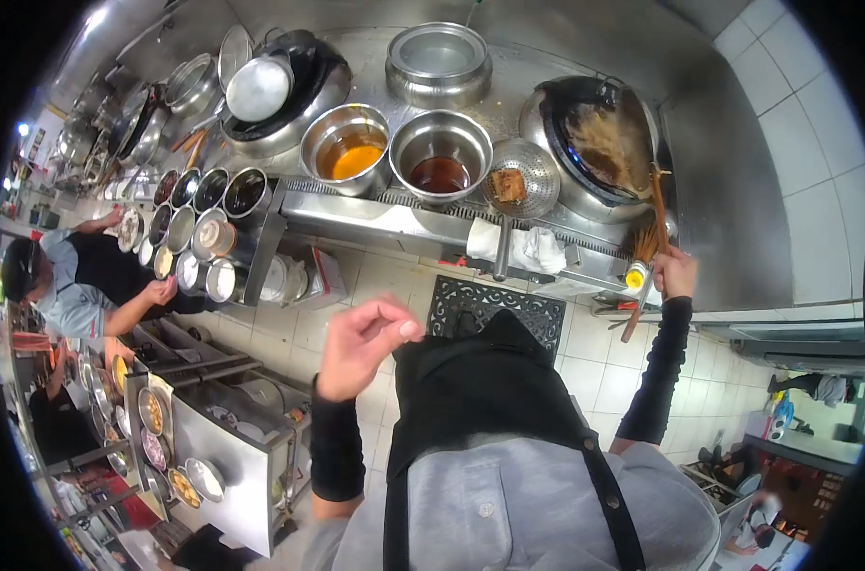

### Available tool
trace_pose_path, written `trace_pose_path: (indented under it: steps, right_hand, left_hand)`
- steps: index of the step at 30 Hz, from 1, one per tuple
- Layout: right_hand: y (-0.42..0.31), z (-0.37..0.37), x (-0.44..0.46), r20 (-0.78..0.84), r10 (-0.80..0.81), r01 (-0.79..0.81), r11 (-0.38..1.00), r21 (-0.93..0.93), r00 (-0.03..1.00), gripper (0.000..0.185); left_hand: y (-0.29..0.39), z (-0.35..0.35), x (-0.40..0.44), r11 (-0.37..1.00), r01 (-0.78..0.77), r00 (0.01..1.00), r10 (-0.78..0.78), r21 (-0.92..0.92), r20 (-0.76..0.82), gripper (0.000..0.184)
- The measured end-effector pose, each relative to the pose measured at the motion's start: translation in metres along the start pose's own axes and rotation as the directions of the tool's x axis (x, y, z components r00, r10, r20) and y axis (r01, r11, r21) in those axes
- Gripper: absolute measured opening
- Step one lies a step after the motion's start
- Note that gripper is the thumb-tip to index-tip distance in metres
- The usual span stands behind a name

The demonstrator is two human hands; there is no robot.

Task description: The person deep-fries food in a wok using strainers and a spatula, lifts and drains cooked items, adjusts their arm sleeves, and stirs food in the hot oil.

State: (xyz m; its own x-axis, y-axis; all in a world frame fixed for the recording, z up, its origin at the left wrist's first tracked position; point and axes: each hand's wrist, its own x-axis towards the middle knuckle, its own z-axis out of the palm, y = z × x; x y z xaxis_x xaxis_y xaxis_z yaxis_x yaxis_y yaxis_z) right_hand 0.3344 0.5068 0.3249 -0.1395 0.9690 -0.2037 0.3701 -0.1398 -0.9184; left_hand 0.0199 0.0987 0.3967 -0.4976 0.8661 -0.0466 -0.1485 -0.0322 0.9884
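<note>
My right hand [675,273] is closed around a long wooden handle [659,205], whose upper end reaches the rim of the right wok [599,143]. Brownish liquid covers part of that wok's inside, and the working end of the handled tool cannot be made out. Below the hand another wooden handle end [630,329] shows; whether it is the same tool I cannot tell. My left hand [364,344] hangs in the air before the apron, fingers curled towards the thumb, with nothing visible in it. A perforated strainer [544,181] holding a browned piece of food [507,187] lies left of the wok.
Steel pots of orange liquid [354,160] and dark red liquid [439,174] stand along the stove edge. A lidded pot [439,59] is behind. White cloths [537,249] and a bristle brush [646,244] line the front. Seasoning containers [247,190] and a co-worker [80,281] are at left.
</note>
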Motion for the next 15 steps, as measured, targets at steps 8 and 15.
trace_pose_path:
  steps: [8,15]
  right_hand:
    - [0.035,-0.002,0.064,-0.166,-0.098,0.096,0.995,-0.023,0.981,0.017]
    - [0.06,-0.01,0.108,-0.006,0.186,-0.167,0.895,0.414,0.983,0.014]
  left_hand:
    - [0.127,0.101,0.009,0.609,-0.253,0.569,0.722,-0.751,0.394,0.02]
    - [0.122,0.113,0.027,0.566,-0.102,0.585,0.699,-0.818,0.411,0.02]
